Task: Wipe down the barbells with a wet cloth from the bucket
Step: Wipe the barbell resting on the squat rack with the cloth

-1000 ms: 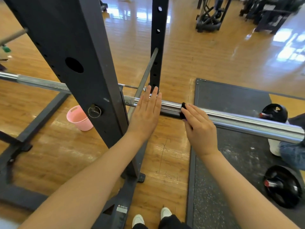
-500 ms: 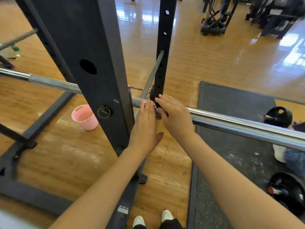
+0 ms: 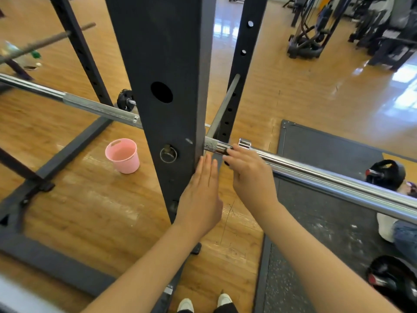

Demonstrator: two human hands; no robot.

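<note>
Rack upright (image 3: pixel 167 86) fills the middle of the view, black steel with holes. Barbell (image 3: pixel 316 172) runs through it: knurled shaft going off left, shiny thick sleeve coming out right and running off the frame edge. Black rubber mat (image 3: pixel 327 211) under the sleeve side, wood floor elsewhere. Weight plates (image 3: pixel 385 172) on the mat at right.

Pink bucket (image 3: pixel 123 155) sits on the floor left of the upright, well apart from both hands.

Right hand (image 3: pixel 250 177) is at the inner end of the sleeve, just beside the upright, fingers curled over the bar. A bit of dark cloth (image 3: pixel 226 163) shows under the fingertips, most of it hidden by the hand, so I read it as gripping the cloth against the bar. Left hand (image 3: pixel 200 199) is flat, fingers straight and together, holding nothing; fingertips at the upright's edge, can't tell if touching.

Progress, my read: mid-wipe on this sleeve, at its inner stop. Can't tell from shine alone which stretch is already done. Knurled shaft left of the upright looks untouched by either hand and likely still to do, as would any other bars. Cloth may want a re-dip in the bucket first.
</note>
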